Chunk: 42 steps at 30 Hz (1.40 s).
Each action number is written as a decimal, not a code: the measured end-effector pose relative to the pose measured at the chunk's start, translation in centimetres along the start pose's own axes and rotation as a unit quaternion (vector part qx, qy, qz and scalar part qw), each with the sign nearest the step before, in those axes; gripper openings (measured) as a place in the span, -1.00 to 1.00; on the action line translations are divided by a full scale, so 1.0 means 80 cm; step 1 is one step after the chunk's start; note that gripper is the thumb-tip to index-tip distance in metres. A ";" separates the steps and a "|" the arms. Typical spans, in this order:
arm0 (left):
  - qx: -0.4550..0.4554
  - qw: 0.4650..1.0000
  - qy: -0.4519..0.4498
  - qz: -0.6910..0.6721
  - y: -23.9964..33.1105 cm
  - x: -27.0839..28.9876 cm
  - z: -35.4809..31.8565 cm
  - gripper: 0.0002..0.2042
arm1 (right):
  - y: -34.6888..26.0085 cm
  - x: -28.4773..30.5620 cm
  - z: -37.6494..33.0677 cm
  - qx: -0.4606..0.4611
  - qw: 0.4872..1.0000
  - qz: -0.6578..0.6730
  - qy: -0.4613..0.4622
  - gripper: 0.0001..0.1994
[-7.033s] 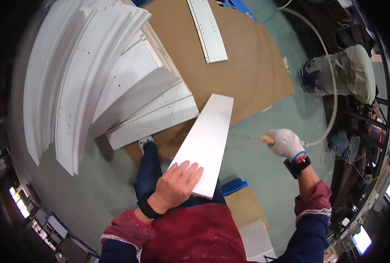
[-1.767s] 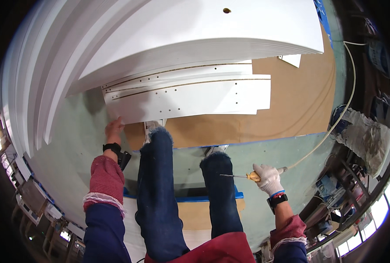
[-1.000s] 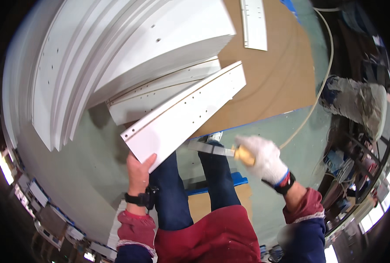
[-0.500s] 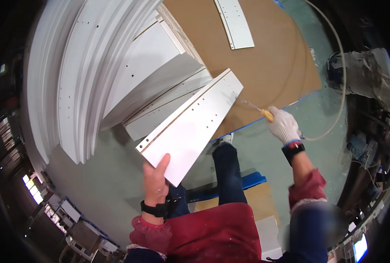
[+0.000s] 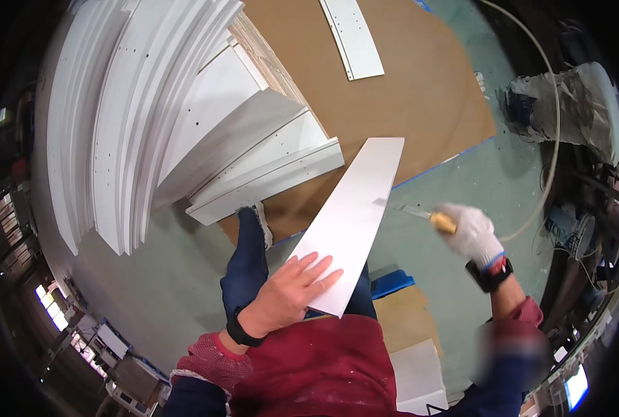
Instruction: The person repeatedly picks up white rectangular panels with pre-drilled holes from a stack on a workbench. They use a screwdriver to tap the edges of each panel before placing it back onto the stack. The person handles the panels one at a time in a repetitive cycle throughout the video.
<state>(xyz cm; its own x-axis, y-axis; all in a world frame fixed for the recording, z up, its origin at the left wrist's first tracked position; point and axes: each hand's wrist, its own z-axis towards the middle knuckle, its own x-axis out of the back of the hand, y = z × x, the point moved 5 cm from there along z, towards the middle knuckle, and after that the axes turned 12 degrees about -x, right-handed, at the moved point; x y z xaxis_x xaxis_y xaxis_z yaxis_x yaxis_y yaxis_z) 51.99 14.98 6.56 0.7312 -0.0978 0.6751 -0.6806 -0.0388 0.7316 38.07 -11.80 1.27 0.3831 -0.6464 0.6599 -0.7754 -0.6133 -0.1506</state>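
Observation:
My bare left hand (image 5: pixel 290 293) grips the near end of a long white board (image 5: pixel 355 215), fingers spread over its smooth face, thumb hidden. The board is held up at a slant in front of me, its far end over the brown sheet. In my gloved right hand (image 5: pixel 473 232) is a scraper (image 5: pixel 421 212) with a yellow handle and a flat metal blade. Its blade points left toward the board's right edge, and blur hides whether the tip touches it.
White boards (image 5: pixel 129 118) stand packed at the left. More drilled boards (image 5: pixel 268 177) lie beyond my left leg. A single white strip (image 5: pixel 353 38) rests on the brown sheet (image 5: pixel 421 90). A pale hose (image 5: pixel 556 125) curves down the right, past a wrapped bundle (image 5: pixel 567 108).
The board has turned over from its drilled, grooved face to a plain one. My left hand has moved from its near corner onto the face. The scraper has shifted right and nearer.

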 end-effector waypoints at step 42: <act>0.125 0.447 0.786 -0.409 -0.175 0.144 -0.447 -0.52 | -0.131 -0.182 0.028 0.184 0.960 -0.182 -0.108 -0.77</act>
<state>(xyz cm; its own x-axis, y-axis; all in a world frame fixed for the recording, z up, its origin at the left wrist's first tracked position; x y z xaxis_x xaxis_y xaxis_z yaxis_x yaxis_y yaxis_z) 71.53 49.97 7.50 -0.2644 0.8626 -0.4313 0.0036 0.4480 0.8940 41.73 3.03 -8.38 0.7217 -0.4132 0.5554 -0.3554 -0.9097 -0.2149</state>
